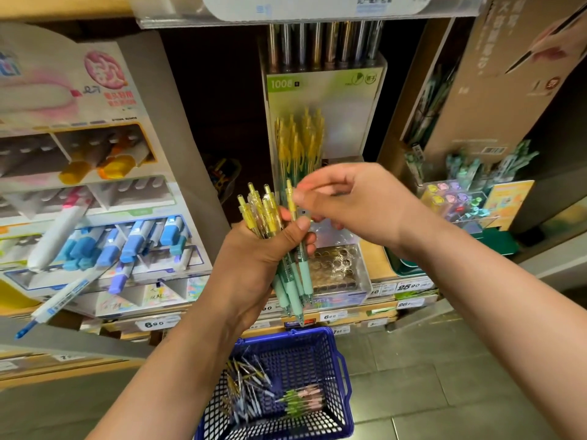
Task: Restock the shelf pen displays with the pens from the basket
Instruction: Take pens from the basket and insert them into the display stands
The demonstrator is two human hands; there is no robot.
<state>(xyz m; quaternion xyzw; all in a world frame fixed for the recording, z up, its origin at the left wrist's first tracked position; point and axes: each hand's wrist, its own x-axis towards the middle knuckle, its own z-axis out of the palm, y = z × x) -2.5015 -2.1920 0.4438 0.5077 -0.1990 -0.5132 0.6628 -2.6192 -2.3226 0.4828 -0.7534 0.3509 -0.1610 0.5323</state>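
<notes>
My left hand [254, 265] grips a bundle of pens [270, 214] with yellow clicker tops and mint green grips, tips pointing down. My right hand [352, 201] pinches the top of one pen [289, 198] in that bundle. Just behind stands the clear pen display [336, 268], with several matching yellow-topped pens [300, 138] upright in it and open holes in its front rows. A blue basket [317, 350] sits on the floor below my arms, holding several loose pens [251, 392] and a green and pink bunch [301, 400].
A marker display [104, 217] with blue and orange markers fills the shelf at left; one white marker [60, 300] sticks out toward me. A brown cardboard display [495, 100] and a small clear box of trinkets [457, 201] stand at right. Price tags line the shelf edge [409, 287].
</notes>
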